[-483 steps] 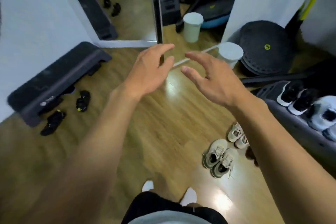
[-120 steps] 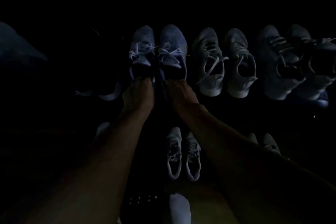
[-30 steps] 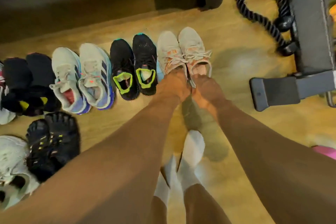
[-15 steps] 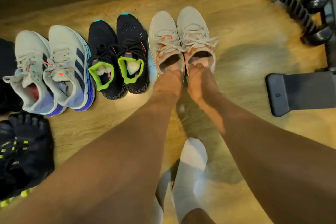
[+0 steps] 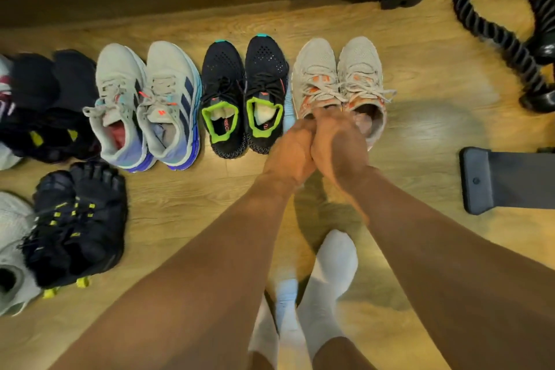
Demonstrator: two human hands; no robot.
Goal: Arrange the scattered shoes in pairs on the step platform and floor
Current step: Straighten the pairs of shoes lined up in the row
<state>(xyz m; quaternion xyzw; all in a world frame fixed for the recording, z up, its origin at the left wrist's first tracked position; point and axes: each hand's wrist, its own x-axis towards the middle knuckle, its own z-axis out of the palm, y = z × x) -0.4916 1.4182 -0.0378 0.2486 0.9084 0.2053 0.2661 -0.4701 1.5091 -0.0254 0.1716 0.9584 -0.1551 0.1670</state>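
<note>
Both hands met at the heels of a beige pair of shoes on the wooden floor; left hand and right hand pressed together, grip impossible to tell. Black-and-green pair stood just beside.

Beige, orange-accented sneakers; black pair with lime collars; white socks.

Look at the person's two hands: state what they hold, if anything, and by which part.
The left hand and right hand are at the heel openings of the beige shoes; whether they grip cannot be told.
</note>
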